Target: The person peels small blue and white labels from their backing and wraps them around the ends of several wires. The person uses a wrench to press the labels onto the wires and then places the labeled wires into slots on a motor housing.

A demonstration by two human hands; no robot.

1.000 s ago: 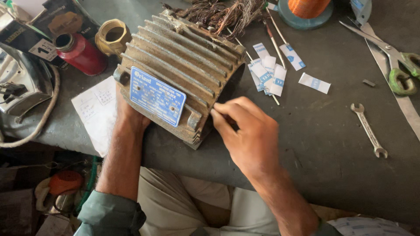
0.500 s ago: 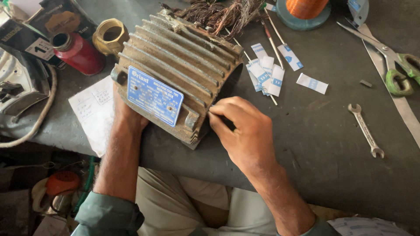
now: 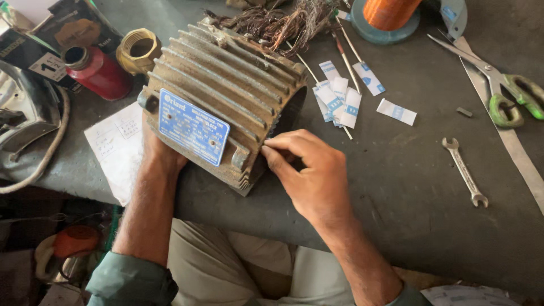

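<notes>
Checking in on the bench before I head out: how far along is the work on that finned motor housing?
Done: nothing clearly finished. Old tangled windings still stick out of the motor housing's far end. In hand: the left hand steadies the housing while the right hand pinches at its open near end. Left: the white insulation slips, spanner and scissors lie unused.

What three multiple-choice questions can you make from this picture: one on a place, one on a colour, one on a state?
1. Where does the small spanner lie?
A. right of the motor housing
B. on the housing
C. in the left hand

2. What colour are the scissors' handles?
A. red
B. green
C. white

3. What does the right hand do?
A. holds the scissors
B. lies flat, away from the housing
C. fingers pinched at the housing's open end

Answers:
1 A, it lies on bare table.
2 B, plainly green.
3 C, fingertips meet at the rim.
</notes>
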